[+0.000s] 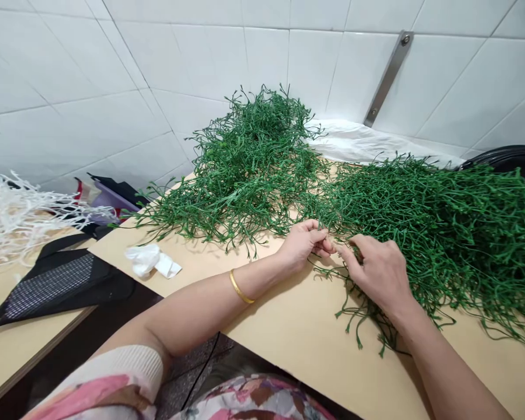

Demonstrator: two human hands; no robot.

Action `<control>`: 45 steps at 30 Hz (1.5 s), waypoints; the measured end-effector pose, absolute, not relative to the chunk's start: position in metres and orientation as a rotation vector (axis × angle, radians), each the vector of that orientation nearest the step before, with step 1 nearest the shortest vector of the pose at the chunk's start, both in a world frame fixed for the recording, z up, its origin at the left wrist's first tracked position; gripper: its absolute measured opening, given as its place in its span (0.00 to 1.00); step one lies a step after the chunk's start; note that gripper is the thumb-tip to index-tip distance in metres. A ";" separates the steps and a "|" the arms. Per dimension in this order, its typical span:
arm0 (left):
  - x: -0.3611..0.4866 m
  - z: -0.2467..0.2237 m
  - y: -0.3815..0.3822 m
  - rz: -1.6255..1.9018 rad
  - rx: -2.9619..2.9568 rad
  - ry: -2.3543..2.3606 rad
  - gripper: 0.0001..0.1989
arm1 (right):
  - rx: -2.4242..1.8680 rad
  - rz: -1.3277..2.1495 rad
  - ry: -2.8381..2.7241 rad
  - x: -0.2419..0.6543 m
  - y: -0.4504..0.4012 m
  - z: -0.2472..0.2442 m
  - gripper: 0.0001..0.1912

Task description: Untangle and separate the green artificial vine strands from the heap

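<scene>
Thin green artificial plant stems (262, 146) with small budded tips lie in a tangled heap on the pale wooden table. A second, denser pile of green stems (420, 204) spreads at the right. In front of the heaps, my left hand (305, 244) is closed in a pinch on a thin green stem. My right hand (380, 269) is closed close beside it, thumb and forefinger pinching at the stem too. Several loose stems (356, 318) stick out from under the right palm. The fingers partly hide the pinched ends.
A crumpled white tissue (151, 261) lies on the table (289, 326) at the left. Beyond a gap, another table holds white strands (21, 216) and a black mesh-panelled item (61, 283). White plastic sheeting (363, 140) lies along the tiled wall, below a metal bracket (389, 79).
</scene>
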State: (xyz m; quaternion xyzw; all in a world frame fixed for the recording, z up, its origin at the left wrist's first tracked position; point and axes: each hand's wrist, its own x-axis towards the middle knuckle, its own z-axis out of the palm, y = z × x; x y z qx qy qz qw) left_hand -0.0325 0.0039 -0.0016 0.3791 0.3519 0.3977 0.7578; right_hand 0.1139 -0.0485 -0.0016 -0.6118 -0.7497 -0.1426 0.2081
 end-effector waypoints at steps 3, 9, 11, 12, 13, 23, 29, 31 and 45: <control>-0.035 -0.001 0.002 0.896 0.898 0.788 0.08 | -1.806 -0.537 -1.986 0.122 -0.045 -0.004 0.17; -0.034 -0.003 -0.001 0.877 0.971 0.770 0.08 | -1.584 -0.399 -1.926 0.115 -0.047 -0.002 0.11; -0.033 -0.003 -0.002 0.839 0.985 0.754 0.07 | -1.566 -0.270 -1.886 0.113 -0.047 -0.002 0.09; -0.034 -0.003 -0.002 0.817 0.978 0.741 0.07 | -1.570 -0.221 -1.846 0.113 -0.047 -0.001 0.09; -0.034 -0.002 -0.002 0.798 0.964 0.731 0.07 | -1.577 -0.194 -1.790 0.113 -0.047 -0.001 0.08; -0.035 -0.007 0.008 0.716 0.716 0.627 0.09 | -1.264 -0.528 -2.000 0.106 -0.052 0.001 0.15; -0.037 -0.006 0.008 0.599 0.565 0.598 0.08 | -1.446 -0.189 -1.984 0.102 -0.049 -0.003 0.06; -0.037 -0.006 0.009 0.602 0.582 0.587 0.06 | -1.457 -0.071 -1.943 0.103 -0.049 -0.003 0.05; -0.035 -0.006 0.003 0.706 0.665 0.504 0.07 | -1.576 0.284 -1.756 0.100 -0.045 -0.004 0.13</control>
